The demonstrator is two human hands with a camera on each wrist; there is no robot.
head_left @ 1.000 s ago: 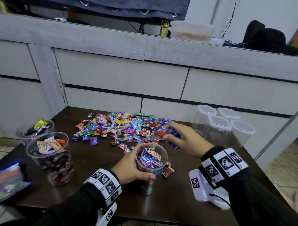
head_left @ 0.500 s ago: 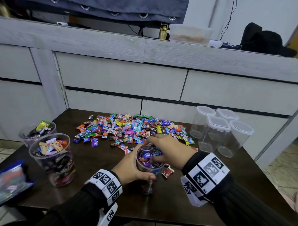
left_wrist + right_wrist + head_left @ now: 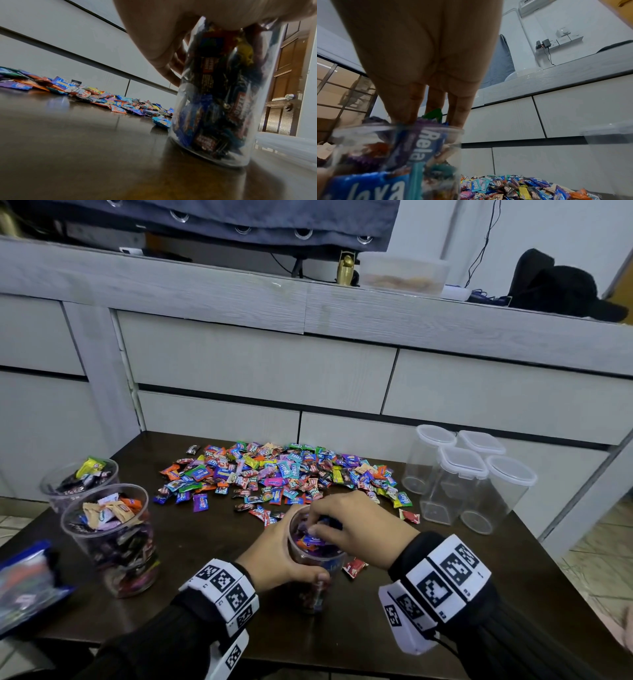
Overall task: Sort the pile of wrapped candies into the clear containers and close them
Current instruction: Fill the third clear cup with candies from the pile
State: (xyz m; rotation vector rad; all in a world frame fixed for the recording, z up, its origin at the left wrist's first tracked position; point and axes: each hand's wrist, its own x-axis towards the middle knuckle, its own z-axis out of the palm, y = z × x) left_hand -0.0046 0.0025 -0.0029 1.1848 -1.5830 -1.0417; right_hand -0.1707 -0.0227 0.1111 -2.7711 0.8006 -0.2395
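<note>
- Standing upright on the dark table (image 3: 191,546), the open clear container (image 3: 317,559) is gripped by the left hand (image 3: 274,556); the right hand (image 3: 356,525) reaches in from above.
- Left wrist view: fingers (image 3: 164,56) wrap the candy-filled container (image 3: 217,102).
- Right wrist view: straight fingers (image 3: 435,100) press candies (image 3: 426,136) at the rim; the loose pile (image 3: 518,188) lies just behind.

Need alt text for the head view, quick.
Left hand grips a clear, nearly full container while right hand fingers press candies into its mouth. Behind lies the candy pile; four lidded empty containers stand right.
</note>
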